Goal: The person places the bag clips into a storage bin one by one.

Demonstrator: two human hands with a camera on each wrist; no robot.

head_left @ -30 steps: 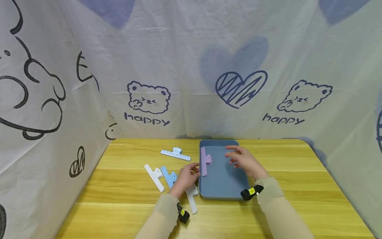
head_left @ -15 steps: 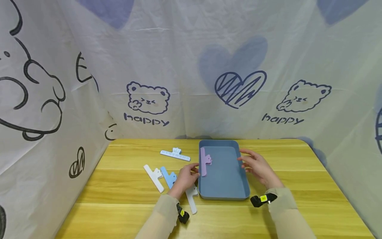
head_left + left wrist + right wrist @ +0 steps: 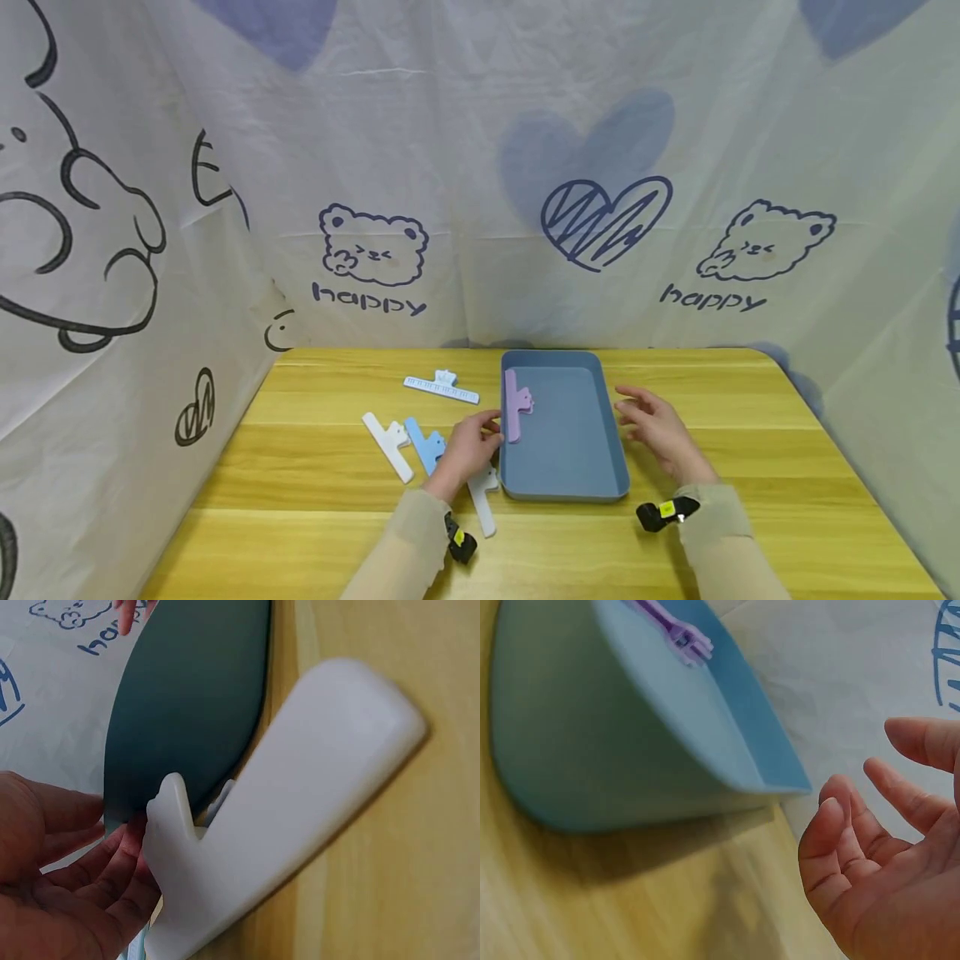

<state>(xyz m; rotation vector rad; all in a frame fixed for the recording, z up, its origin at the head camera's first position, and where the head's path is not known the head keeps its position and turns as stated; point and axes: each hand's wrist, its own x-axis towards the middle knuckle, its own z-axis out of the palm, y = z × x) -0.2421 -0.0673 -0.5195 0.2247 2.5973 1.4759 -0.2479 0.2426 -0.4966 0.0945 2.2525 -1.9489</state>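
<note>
A grey-blue tray [image 3: 564,450] lies on the table with a purple bag clip [image 3: 513,408] inside, along its left wall. My left hand [image 3: 467,450] touches the outside of that wall with lightly bent fingers, and whether any fingertip goes over the rim is hard to see. Beneath and beside this hand lies a white clip [image 3: 277,802]. A blue clip [image 3: 423,444], partly hidden by the hand, and another white clip [image 3: 387,447] lie farther left. My right hand [image 3: 663,429] is just right of the tray, apart from it, fingers loosely spread and holding nothing.
A pale clip with ruler-like markings [image 3: 441,387] lies behind the other loose clips, left of the tray. A printed curtain [image 3: 480,167] hangs along the back edge of the wooden table [image 3: 300,542] and down both sides.
My right hand has moved from over the tray to the right, past its right wall. The left hand stays at the left wall, and the tray and clips look unmoved.
</note>
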